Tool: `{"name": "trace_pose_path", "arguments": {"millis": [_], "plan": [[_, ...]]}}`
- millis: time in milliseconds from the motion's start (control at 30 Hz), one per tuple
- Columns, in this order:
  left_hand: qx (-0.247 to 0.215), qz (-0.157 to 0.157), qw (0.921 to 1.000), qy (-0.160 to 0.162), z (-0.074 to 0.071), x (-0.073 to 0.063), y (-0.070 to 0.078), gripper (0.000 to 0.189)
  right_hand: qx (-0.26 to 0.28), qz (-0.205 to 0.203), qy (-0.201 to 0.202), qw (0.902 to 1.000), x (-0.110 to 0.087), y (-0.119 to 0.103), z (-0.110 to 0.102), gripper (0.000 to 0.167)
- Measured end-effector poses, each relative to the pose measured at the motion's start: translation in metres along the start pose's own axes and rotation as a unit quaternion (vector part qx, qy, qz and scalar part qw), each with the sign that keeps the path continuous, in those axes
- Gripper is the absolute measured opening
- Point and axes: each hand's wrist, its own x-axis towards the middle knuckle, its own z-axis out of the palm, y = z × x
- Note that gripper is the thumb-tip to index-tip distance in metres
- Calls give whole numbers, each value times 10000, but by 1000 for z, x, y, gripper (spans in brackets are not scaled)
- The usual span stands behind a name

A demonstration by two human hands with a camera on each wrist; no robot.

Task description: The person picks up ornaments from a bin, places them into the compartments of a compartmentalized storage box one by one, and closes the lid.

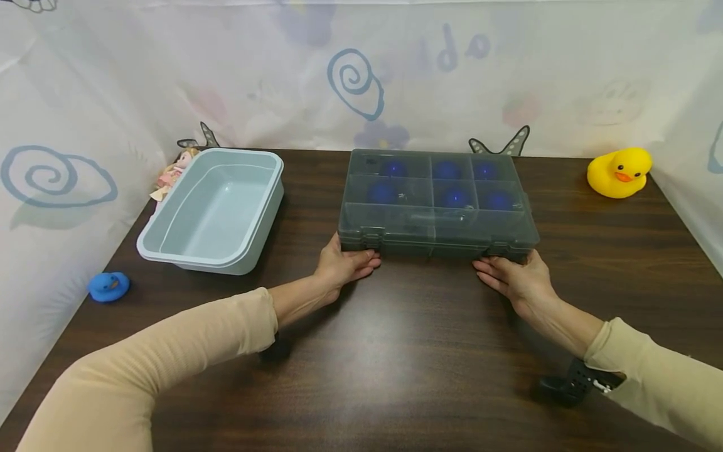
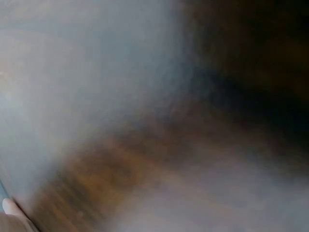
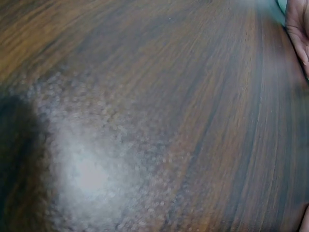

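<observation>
A grey see-through compartment box (image 1: 390, 216) with its lid down is at the back middle of the table in the head view. Several round blue things show through the lid in its rear compartments, while its front row shows none. At the box's front left corner my left hand (image 1: 339, 267) grips it, fingers along the lower front edge. My right hand (image 1: 528, 282) holds the front right corner the same way. The left wrist view is mostly blurred tabletop, with a fingertip (image 2: 12, 208) at the lower left. Wood grain fills most of the right wrist view.
Left of the box stands a pale blue basin (image 1: 265, 226), with a small doll (image 1: 172, 174) behind its left rim. A blue toy duck (image 1: 108, 287) sits near the table's left edge, and a yellow duck (image 1: 618, 172) at the back right. White printed sheets (image 1: 254, 63) enclose the table.
</observation>
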Motion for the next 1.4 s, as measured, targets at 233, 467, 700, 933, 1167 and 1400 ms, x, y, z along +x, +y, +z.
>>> {"name": "trace_pose_path", "arguments": {"millis": [233, 467, 700, 933, 1167, 1400], "plan": [[31, 11, 10000, 32, 0, 1, 0, 47, 33, -13, -38, 10000, 0, 0, -1, 43], [-3, 19, 10000, -18, 0, 1, 0, 48, -74, -34, -23, 10000, 0, 1, -2, 41], [-25, 34, 10000, -27, 0, 1, 0, 47, -24, -58, -45, 10000, 0, 2, -2, 40], [-68, 20, 10000, -14, 0, 1, -1, 46, -68, -43, -12, 10000, 0, 2, -1, 39], [-70, -9, 10000, -20, -1, 1, -1, 46, -87, -10, 11, 10000, 0, 2, 0, 38], [17, 21, 10000, -9, 0, 1, -1, 46, 36, 23, 22, 10000, 1, 1, -1, 41]]}}
